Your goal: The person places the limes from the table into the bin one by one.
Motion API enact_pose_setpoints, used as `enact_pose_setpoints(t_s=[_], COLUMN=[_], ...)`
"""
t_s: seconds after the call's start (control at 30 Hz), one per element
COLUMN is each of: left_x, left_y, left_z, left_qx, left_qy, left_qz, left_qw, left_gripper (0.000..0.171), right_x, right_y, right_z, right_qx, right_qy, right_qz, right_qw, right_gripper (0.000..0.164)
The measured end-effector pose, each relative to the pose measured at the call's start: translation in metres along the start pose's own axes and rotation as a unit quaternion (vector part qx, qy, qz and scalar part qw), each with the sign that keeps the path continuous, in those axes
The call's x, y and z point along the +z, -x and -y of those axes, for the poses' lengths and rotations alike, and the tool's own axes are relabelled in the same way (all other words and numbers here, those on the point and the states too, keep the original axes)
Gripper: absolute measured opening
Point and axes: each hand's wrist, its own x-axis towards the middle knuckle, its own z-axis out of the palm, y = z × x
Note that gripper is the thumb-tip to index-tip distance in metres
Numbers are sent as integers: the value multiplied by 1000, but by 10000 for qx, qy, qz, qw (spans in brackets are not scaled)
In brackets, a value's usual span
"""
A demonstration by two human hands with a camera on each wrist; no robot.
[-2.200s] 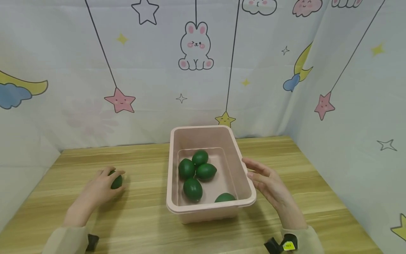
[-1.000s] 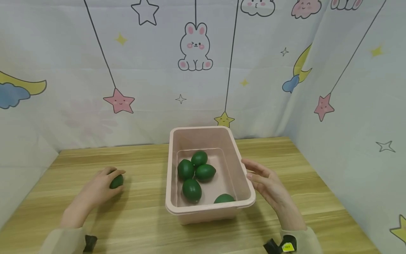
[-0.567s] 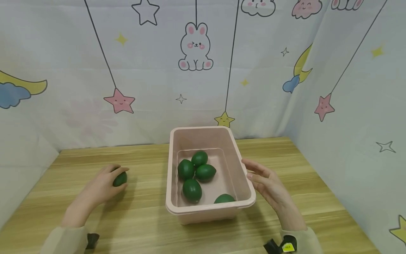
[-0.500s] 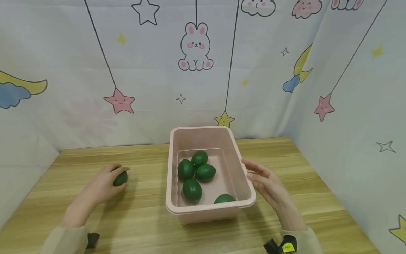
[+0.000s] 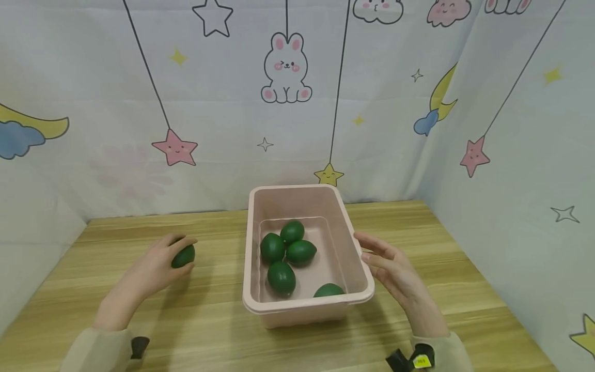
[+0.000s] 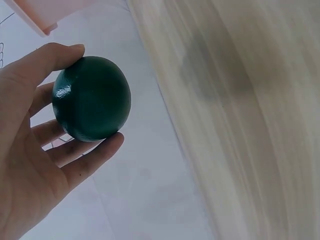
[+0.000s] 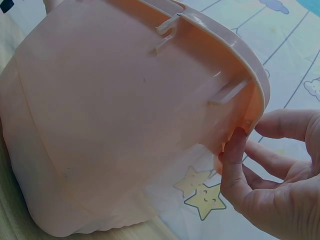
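My left hand (image 5: 158, 261) holds a dark green lime (image 5: 184, 256) between thumb and fingers, left of the bin. In the left wrist view, the glossy lime (image 6: 92, 99) sits at the fingertips, and a shadow falls on the wood apart from it. A pale pink plastic bin (image 5: 304, 306) stands at the middle, with several more limes (image 5: 301, 252) lying inside; its near wall partly hides one lime (image 5: 329, 290). On the bin's right side my right hand (image 5: 395, 268) pinches the rim. The right wrist view shows thumb and forefinger (image 7: 285, 125) at the bin's lip (image 7: 260, 90).
The wood-grain table (image 5: 204, 330) carries the bin. A white cloth (image 5: 223, 113) printed with stars and a rabbit hangs behind the table and along its sides. Black straps with small devices (image 5: 411, 357) sit at both wrists.
My left hand has moved right and slightly up with the lime, which has come off the table. The right hand and the bin have stayed in place.
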Motion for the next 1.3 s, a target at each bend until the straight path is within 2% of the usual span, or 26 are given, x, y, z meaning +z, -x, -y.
enact_pose_setpoints(t_s=[0.23,0.57,1.0,1.3], left_x=[-7,-15,-19,-22], left_y=[-7,-13,-16,-20], left_z=[-8,-24,-46,-59], left_qx=[283,316,864,1005], left_qy=[4,-152,-32,50], left_qz=[-263,-238,-745,-943], left_qw=[9993,9991,9935,9904], left_gripper=[52,53,51,51], right_x=[0,1,1,2], right_y=[0,1,1,0], right_z=[0,2,1,1], right_qx=[-35,-192,-133,-35], right_qy=[-15,-28,-40,-17], right_qz=[32,189,167,77], right_qw=[10000,9996,9998,10000], right_gripper=[48,45,46,48])
